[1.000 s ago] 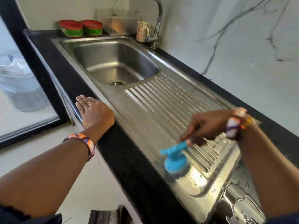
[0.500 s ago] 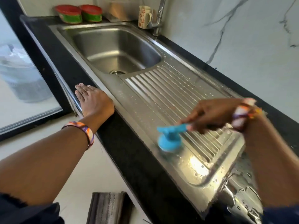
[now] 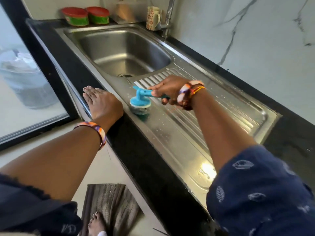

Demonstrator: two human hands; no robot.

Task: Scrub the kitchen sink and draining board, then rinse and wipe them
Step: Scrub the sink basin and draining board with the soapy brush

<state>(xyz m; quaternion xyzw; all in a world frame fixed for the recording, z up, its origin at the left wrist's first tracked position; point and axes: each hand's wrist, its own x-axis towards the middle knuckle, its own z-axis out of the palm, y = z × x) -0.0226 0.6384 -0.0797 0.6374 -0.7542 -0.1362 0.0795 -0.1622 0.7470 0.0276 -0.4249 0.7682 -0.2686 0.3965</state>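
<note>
A mat point(image 3: 109, 206) lies on the floor under one bare foot. The left hand point(image 3: 102, 103) rests flat on the counter point(image 3: 136, 150) edge, fingers straight and together. Just beside it the right hand point(image 3: 167, 90) grips the blue brush point(image 3: 140, 101) by its handle — head down on the wet draining board point(image 3: 187, 133), near its front edge. Beyond: the sink point(image 3: 122, 50), then two red-lidded tubs point(image 3: 85, 16), a mug point(image 3: 152, 17), the tap point(image 3: 167, 19) — all against a marble wall point(image 3: 255, 40).

Countertop point(image 3: 136, 150): black stone, running along a marble-patterned wall.
Steel sink unit point(image 3: 180, 138): set into the countertop, basin at the far end, ribbed draining board nearer, wet with droplets.
On the countertop behind the basin: two red-lidded green tubs point(image 3: 86, 16), a patterned mug point(image 3: 152, 18).
Floor point(image 3: 102, 167): pale, with a grey mat point(image 3: 110, 205).
</note>
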